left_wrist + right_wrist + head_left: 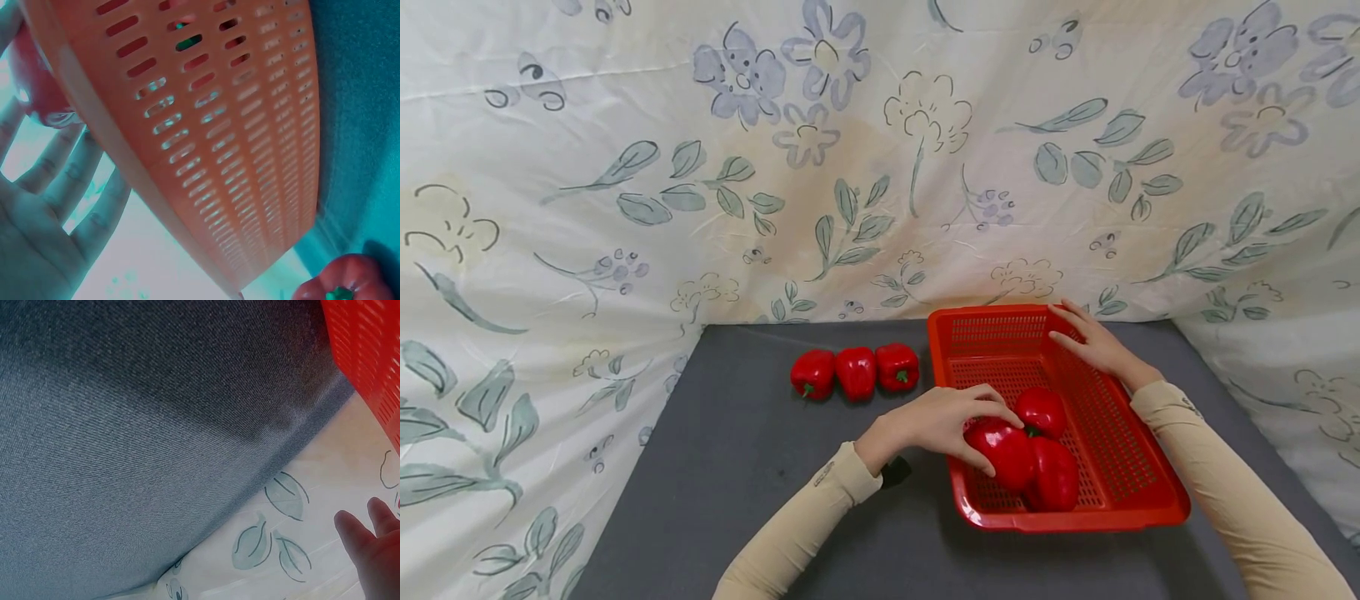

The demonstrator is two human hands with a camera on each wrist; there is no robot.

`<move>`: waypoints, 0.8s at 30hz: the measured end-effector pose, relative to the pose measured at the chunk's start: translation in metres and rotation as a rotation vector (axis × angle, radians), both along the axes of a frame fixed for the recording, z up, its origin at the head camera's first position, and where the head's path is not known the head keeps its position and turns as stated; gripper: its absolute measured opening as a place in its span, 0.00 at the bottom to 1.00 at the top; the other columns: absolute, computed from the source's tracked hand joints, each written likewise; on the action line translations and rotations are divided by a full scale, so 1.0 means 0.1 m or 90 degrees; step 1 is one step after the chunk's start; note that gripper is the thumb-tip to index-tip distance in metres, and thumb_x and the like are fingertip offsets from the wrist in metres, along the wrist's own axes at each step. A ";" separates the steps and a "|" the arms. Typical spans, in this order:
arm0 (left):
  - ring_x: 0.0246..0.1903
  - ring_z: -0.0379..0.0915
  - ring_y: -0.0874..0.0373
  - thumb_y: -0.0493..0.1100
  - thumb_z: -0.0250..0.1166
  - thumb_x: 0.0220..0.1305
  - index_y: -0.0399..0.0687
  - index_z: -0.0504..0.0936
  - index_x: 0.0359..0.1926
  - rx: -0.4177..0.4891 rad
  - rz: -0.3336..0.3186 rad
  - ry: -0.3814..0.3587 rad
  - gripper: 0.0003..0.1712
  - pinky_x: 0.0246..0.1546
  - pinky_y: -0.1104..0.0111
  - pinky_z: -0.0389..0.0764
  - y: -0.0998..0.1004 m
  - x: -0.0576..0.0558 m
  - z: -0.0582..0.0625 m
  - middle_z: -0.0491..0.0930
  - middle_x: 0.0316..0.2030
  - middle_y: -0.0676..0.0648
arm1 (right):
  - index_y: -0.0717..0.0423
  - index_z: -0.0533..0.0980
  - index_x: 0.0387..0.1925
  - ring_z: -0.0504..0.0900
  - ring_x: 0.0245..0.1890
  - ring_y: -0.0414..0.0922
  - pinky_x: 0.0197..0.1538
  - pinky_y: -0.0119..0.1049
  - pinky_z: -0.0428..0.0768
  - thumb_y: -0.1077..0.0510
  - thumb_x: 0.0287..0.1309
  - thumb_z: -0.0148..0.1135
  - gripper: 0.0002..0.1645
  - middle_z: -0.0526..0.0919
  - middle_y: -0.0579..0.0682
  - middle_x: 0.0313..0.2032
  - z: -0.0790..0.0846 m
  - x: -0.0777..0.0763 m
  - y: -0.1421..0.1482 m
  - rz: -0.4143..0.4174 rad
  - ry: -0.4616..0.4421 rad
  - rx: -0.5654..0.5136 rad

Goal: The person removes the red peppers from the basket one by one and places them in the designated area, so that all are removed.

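Observation:
A red plastic basket (1120,450) with slotted walls stands on the dark table, holding red bell peppers. My left hand (943,421) reaches over its left rim and grips one bell pepper (1000,454) between thumb and fingers. Against that pepper lie a second pepper (1042,412) and a third pepper (1056,475) inside the basket. In the left wrist view the gripped pepper (40,81) shows only in part, beyond the basket wall (219,131). My right hand (1097,343) is at the basket's right rim near the far corner, its fingers extended and holding no pepper.
Left of the basket, a row of three red bell peppers (856,373) sits on the dark grey table (715,483). A floral cloth (850,183) hangs behind the table's back edge and along both sides.

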State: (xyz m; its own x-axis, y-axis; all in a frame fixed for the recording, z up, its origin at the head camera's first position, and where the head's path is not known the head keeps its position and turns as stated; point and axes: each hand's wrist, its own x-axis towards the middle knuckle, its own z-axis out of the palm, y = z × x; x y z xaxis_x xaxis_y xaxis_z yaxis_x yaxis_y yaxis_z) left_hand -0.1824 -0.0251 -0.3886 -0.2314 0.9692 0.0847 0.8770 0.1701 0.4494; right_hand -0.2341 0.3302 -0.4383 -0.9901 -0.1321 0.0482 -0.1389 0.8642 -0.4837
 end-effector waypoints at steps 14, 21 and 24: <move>0.43 0.65 0.72 0.62 0.70 0.45 0.70 0.70 0.59 0.081 0.039 -0.034 0.37 0.39 0.84 0.73 -0.18 -0.03 0.07 0.66 0.53 0.59 | 0.51 0.50 0.71 0.44 0.68 0.67 0.60 0.70 0.48 0.42 0.64 0.50 0.40 0.42 0.63 0.71 0.00 0.02 -0.02 -0.004 0.005 -0.011; 0.46 0.65 0.71 0.62 0.70 0.45 0.69 0.70 0.59 0.113 0.059 -0.035 0.37 0.40 0.83 0.74 -0.28 -0.04 0.11 0.66 0.54 0.58 | 0.51 0.49 0.71 0.43 0.68 0.67 0.60 0.70 0.47 0.41 0.64 0.49 0.40 0.41 0.63 0.71 0.01 0.01 -0.02 -0.002 0.002 -0.007; 0.47 0.66 0.71 0.62 0.70 0.45 0.69 0.70 0.59 0.121 0.075 -0.033 0.37 0.41 0.82 0.74 -0.32 -0.05 0.11 0.66 0.55 0.58 | 0.51 0.49 0.71 0.43 0.68 0.67 0.60 0.70 0.47 0.41 0.64 0.48 0.40 0.41 0.63 0.71 0.01 0.01 -0.01 0.003 0.003 -0.007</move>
